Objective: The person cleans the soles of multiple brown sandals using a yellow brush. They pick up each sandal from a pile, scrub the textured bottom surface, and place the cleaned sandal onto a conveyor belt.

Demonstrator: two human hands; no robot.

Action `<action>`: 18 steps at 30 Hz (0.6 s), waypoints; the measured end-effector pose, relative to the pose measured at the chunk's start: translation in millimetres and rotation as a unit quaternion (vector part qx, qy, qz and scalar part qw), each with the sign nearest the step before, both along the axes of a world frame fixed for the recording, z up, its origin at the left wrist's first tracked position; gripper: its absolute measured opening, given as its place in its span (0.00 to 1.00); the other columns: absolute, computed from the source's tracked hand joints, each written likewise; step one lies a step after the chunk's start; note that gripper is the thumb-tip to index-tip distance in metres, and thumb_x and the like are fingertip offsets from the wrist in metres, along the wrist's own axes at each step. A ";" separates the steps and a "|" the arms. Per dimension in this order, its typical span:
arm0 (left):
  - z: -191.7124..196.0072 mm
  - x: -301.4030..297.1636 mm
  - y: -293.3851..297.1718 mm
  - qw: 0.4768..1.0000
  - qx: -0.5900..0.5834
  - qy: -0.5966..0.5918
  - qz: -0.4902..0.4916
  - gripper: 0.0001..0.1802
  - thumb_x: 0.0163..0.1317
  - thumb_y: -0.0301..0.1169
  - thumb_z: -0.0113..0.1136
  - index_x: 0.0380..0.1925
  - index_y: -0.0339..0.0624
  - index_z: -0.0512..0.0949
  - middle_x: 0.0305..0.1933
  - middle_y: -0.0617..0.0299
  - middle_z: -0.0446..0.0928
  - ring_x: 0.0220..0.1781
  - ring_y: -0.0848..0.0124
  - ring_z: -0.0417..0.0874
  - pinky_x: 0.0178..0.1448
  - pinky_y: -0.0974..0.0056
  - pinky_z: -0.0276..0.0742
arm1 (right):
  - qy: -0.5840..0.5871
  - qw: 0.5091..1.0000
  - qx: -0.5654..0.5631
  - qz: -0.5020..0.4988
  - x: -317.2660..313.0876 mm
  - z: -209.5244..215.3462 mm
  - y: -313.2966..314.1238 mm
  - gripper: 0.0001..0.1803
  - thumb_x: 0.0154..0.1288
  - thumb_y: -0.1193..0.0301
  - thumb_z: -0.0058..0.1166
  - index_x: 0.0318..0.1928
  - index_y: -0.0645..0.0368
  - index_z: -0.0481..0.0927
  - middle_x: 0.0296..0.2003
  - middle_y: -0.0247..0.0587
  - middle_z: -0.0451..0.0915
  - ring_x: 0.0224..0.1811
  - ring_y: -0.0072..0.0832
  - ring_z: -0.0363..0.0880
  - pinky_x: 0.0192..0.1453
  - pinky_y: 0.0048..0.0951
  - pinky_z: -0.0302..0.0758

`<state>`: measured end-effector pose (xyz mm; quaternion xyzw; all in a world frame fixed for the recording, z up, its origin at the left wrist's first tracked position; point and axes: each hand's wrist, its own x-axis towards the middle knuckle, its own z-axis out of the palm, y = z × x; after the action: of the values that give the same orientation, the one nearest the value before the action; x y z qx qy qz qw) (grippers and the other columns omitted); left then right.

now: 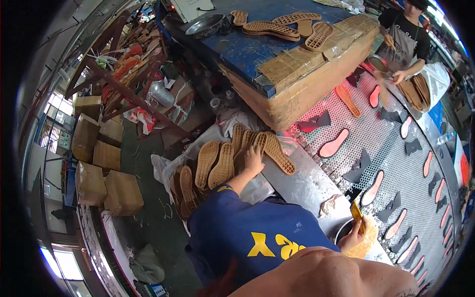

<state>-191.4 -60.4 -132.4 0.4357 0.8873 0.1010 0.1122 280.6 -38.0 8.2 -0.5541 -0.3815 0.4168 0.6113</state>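
Brown shoe soles with a grid-like tread fill a plastic-lined container at my left side. My left hand [254,161] reaches in among them, its fingers closed at the end of one shoe sole [260,140]. Beside it another loose sole [280,154] lies slanting over the metal table's edge, and a pair of soles [221,166] stands left of my hand. Lower right, my right hand [350,239] is closed around a yellow flat-handled tool [356,211], whose working end I cannot make out. Under that hand is a dark round bowl [342,230], partly hidden.
A perforated conveyor [366,143] carries rows of insole-shaped pieces and black cut parts on my right. Ahead stands a blue-topped table [237,57] with cardboard edging and more soles. Across the conveyor, a co-worker [408,42] handles a pan. Cardboard boxes [123,192] sit far left.
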 end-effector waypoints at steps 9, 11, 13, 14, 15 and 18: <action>77.2 114.0 74.7 0.858 0.131 -0.185 -0.461 0.48 0.42 0.30 0.71 0.67 0.45 0.60 0.60 0.48 0.67 0.63 0.47 0.66 0.68 0.48 0.60 | -0.059 0.995 0.010 -0.076 18.8 -37.8 -33.3 0.10 0.70 0.72 0.53 0.49 0.63 0.78 0.42 0.37 0.79 0.42 0.23 0.77 0.48 0.24 0.74; 38.6 107.6 77.7 0.844 0.052 -0.082 -0.528 0.48 0.46 0.31 0.70 0.69 0.47 0.58 0.67 0.48 0.63 0.71 0.47 0.59 0.73 0.46 0.52 | -0.034 0.997 -0.032 -0.060 18.1 -31.9 -35.5 0.11 0.70 0.72 0.54 0.48 0.64 0.79 0.41 0.38 0.80 0.42 0.24 0.78 0.49 0.24 0.74; -15.0 95.2 70.1 0.855 -0.023 0.066 -0.514 0.47 0.49 0.32 0.68 0.70 0.47 0.56 0.70 0.48 0.59 0.73 0.47 0.56 0.75 0.44 0.49 | -0.070 0.994 -0.046 -0.072 13.3 -27.5 -37.4 0.10 0.69 0.72 0.55 0.47 0.65 0.80 0.42 0.40 0.80 0.45 0.28 0.79 0.52 0.27 0.75; -11.5 94.9 67.8 0.875 -0.044 0.045 -0.481 0.48 0.50 0.33 0.67 0.71 0.47 0.54 0.72 0.47 0.55 0.75 0.45 0.52 0.75 0.43 0.47 | -0.083 0.992 -0.041 -0.082 16.6 -40.1 -40.6 0.10 0.69 0.72 0.55 0.46 0.66 0.80 0.42 0.40 0.80 0.46 0.27 0.79 0.52 0.27 0.75; -6.4 103.0 67.7 0.886 -0.073 0.018 -0.457 0.48 0.52 0.34 0.67 0.72 0.48 0.52 0.74 0.47 0.51 0.76 0.44 0.48 0.76 0.42 0.45 | -0.083 0.989 -0.043 -0.118 20.3 -47.9 -50.4 0.10 0.69 0.73 0.55 0.46 0.66 0.80 0.41 0.40 0.80 0.44 0.27 0.78 0.51 0.27 0.74; -57.7 115.0 53.9 0.936 0.071 -0.048 -0.340 0.51 0.50 0.35 0.68 0.72 0.46 0.50 0.73 0.43 0.48 0.74 0.44 0.51 0.75 0.41 0.46 | -0.040 0.991 -0.034 -0.126 16.9 -58.2 -50.9 0.10 0.69 0.72 0.56 0.47 0.64 0.80 0.41 0.38 0.81 0.43 0.23 0.78 0.48 0.23 0.74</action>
<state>-76.4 -6.6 -190.1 0.7131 0.6701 0.1403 0.1508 297.5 -88.9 -50.0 -0.6344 -0.3188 0.3265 0.6239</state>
